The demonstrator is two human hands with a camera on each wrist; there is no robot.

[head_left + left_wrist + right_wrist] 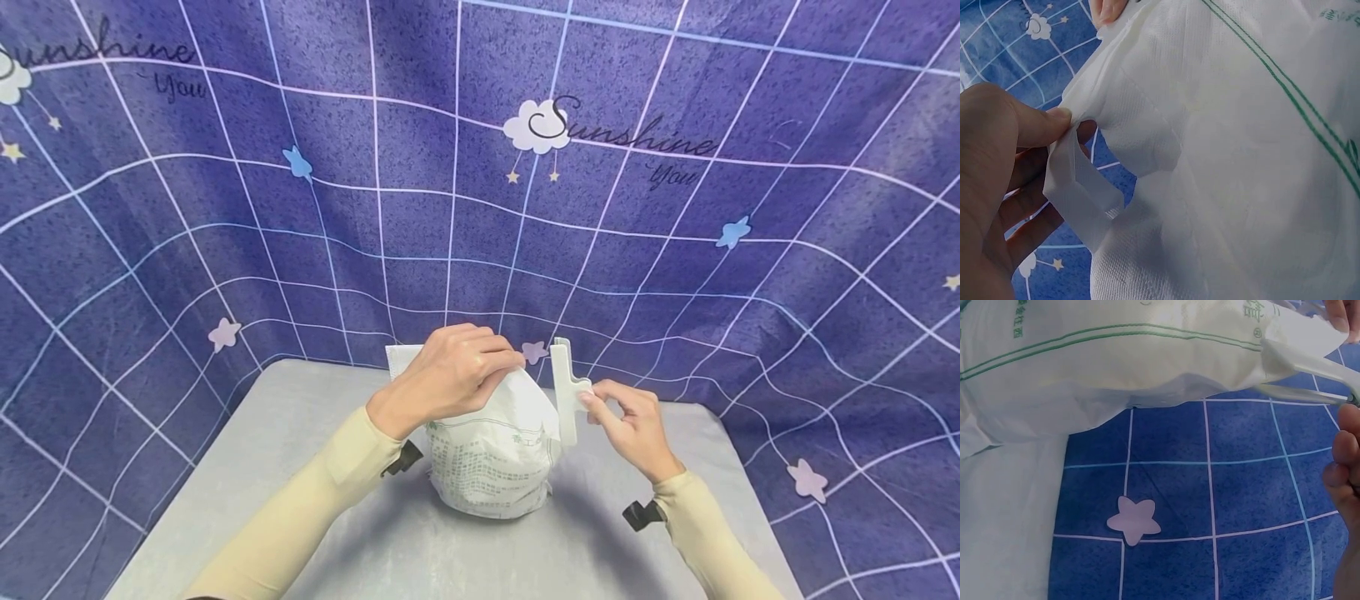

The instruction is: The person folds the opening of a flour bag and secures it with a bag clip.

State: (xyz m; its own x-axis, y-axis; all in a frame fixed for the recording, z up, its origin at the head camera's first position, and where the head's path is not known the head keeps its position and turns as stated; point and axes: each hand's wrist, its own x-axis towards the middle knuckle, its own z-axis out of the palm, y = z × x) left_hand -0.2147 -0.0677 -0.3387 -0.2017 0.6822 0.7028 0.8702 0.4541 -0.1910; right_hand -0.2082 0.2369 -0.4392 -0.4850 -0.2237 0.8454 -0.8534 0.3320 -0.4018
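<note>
A white bag (487,471) with green printing stands on the grey surface, its top folded over. My left hand (453,375) pinches the upper edge; in the left wrist view, the thumb (1054,122) presses that edge beside a cut-out handle (1075,187). A white sealing clip (564,408) is pinched between the thumb and fingers of my right hand (633,425) at the bag's right side. In the right wrist view, the clip's arms (1310,365) are spread, with the bag's corner (1272,369) between them. The bag's contents are hidden.
The grey table (277,433) carries the bag. A purple-blue cloth (420,208) with a grid, clouds and stars hangs behind and at both sides. Black straps (405,458) show at both wrists.
</note>
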